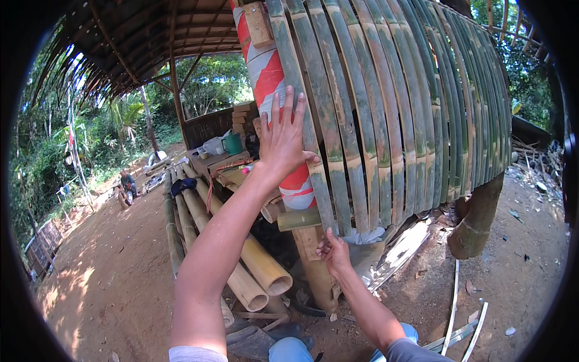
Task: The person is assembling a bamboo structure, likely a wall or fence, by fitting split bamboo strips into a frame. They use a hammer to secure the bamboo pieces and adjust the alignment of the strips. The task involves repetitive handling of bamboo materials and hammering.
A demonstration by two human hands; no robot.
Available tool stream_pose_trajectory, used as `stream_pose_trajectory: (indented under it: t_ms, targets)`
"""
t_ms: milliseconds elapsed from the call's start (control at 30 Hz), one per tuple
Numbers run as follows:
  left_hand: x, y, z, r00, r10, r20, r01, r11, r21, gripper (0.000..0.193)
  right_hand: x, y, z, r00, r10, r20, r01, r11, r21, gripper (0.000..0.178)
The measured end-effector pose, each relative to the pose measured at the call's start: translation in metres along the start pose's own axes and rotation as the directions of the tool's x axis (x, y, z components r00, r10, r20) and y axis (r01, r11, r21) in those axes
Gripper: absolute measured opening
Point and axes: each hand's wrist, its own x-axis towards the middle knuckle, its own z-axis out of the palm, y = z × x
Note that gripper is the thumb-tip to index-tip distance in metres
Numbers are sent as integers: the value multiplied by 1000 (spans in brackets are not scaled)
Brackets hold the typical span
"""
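A row of upright split-bamboo slats (395,120), green with pale scraped patches, forms a curved panel in front of me. Spread flat, my left hand (282,136) presses on a post wrapped in red and white sheeting (263,66), its thumb reaching over the edge of the outermost bamboo slat (322,196). Lower down, my right hand (336,256) has its fingers curled at that slat's bottom end, seemingly pinching it. Just beside these fingers are a short green bamboo crosspiece (298,219) and a pale wooden piece (309,241). A wooden block (258,24) sits at the post's top.
Thick bamboo poles (262,268) lie to the left, with a dark cloth (183,186) on them. Behind stands a table with a green watering can or jug (232,143). Thin strips (476,332) lie on the dirt at right. A person (128,186) sits far left.
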Motion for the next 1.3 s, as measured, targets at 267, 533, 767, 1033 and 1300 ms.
stream_pose_trajectory:
  t_ms: [267, 533, 767, 1033, 1300]
  targets:
    - [-2, 1, 4, 1000, 3, -2, -3, 1000, 4, 139, -2, -1, 3, 1000, 8, -2, -8, 1000, -10, 45]
    - [-16, 0, 16, 993, 82, -90, -82, 997, 4, 119, -2, -4, 3, 1000, 5, -7, -5, 1000, -26, 43]
    - [-16, 1, 13, 996, 78, -48, -77, 997, 25, 112, -5, -8, 5, 1000, -5, -6, 5, 999, -49, 43]
    - [-16, 1, 9, 997, 75, 34, -76, 997, 30, 134, -4, -6, 4, 1000, -3, -4, 3, 999, -33, 44]
    - [-17, 1, 11, 996, 62, 56, -64, 998, 28, 144, -2, -5, 4, 1000, -7, -7, 7, 1000, -30, 44]
